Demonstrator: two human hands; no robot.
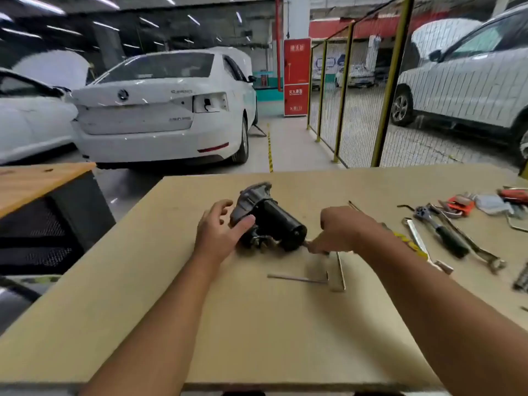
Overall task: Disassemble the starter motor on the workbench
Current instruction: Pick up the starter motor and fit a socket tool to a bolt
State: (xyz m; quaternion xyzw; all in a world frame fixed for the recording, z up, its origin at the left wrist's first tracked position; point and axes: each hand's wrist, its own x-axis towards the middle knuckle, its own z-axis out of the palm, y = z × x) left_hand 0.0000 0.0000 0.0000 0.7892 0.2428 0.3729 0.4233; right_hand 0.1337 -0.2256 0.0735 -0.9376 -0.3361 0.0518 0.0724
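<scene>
Here, near the middle of the workbench [257, 324]: starter motor [267, 220] lying on its side, grey nose housing toward the far edge, black cylindrical body pointing toward the near right. Left hand [218, 231] at the housing end, thumb laid against the body, other fingers spread and lifted, so steadying rather than clamping. Right hand [341, 228] clenched round a thin tool [310, 246], its tip meeting the motor's rear end cap; exact kind of tool and what it engages too blurred to tell. Loose on the board just nearer: a long through-bolt [297, 278] and a second rod [340, 270], probably already out. Well to the right, a scatter of tools [445, 232]. Likely step: freeing the end cap or a remaining fastener. Risks from here: with so light a hold on the left, torque or prying from the right could roll or skid the round body; a slipping tip could jab toward the left thumb or chew up the fastener head; loose bolts, lying close to the working forearm, easily swept off the bench; end cap popping free could scatter small internal parts.
</scene>
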